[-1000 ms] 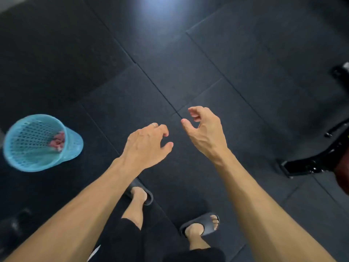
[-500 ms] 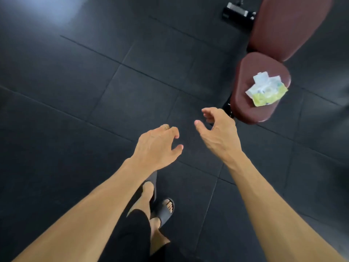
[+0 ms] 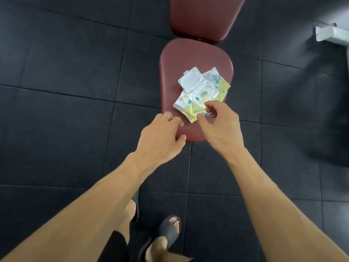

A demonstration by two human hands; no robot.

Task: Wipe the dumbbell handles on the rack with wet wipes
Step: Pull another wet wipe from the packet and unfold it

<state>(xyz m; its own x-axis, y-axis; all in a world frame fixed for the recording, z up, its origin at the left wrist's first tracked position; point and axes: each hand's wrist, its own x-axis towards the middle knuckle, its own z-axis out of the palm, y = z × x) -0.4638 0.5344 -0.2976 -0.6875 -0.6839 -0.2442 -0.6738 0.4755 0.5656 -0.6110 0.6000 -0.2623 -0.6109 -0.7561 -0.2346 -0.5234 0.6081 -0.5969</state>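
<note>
Now the view has swung round: a second ago I was looking at bare black floor with a blue basket off to the left, and half a second ago the wet wipes pack was only coming into sight at the far right. It now lies straight ahead, on the maroon bench seat (image 3: 196,59) that serves as my worktop, with both my hands arrived at it.

The wet wipes pack (image 3: 203,92) rests crumpled on the seat, its white lid (image 3: 190,79) flipped open toward the far left, the oval opening showing.

My right hand (image 3: 220,127) reaches over the near edge of the pack, thumb and forefinger curled toward each other; whether that grip already pinches the yellow wrapper I cannot tell. My left hand (image 3: 160,137) hovers just beside the near left edge of the seat, fingers loosely bent, a ring (image 3: 167,116) on one finger, grasping nothing.

No dumbbells and no rack are in sight, so by my reckoning the wiping has not begun here; I am fetching a wipe. The next move likely calls for steadying the pack with the left hand while the right draws a sheet from the opening.
</note>
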